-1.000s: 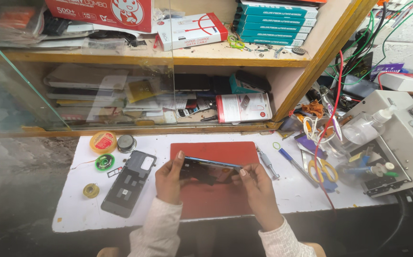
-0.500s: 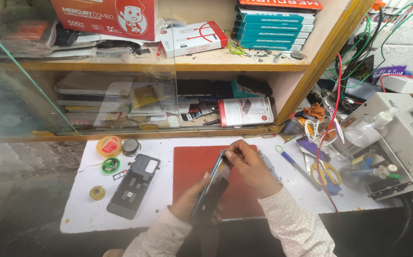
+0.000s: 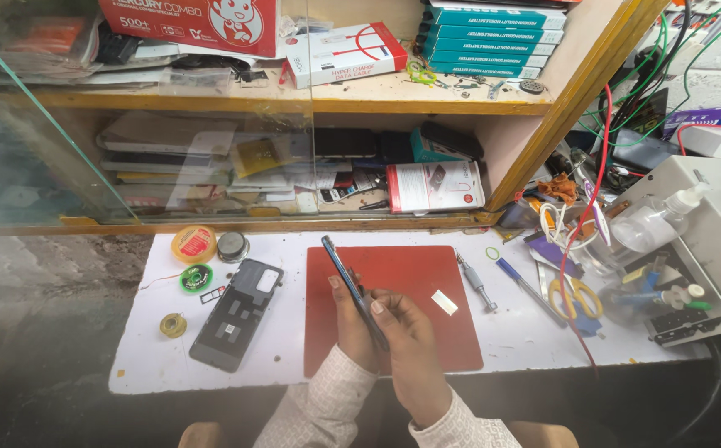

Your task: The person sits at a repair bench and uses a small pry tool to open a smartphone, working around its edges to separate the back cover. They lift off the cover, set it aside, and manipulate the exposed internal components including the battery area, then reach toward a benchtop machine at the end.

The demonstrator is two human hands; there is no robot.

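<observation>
both grips, left hand and right hand, now clasp phone edge-up.

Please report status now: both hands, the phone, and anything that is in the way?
Left hand and right hand both grip phone, held edge-up over red mat. Nothing in the way.

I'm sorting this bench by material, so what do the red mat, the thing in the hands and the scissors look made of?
Red mat: likely rubber or silicone, matte, no glare.
Phone panel held edge-on by left hand and right hand: probably glass with a metal or plastic rim, glossy dark.
Scissors: yellow handles look like plastic; blades are hard to make out.
</observation>
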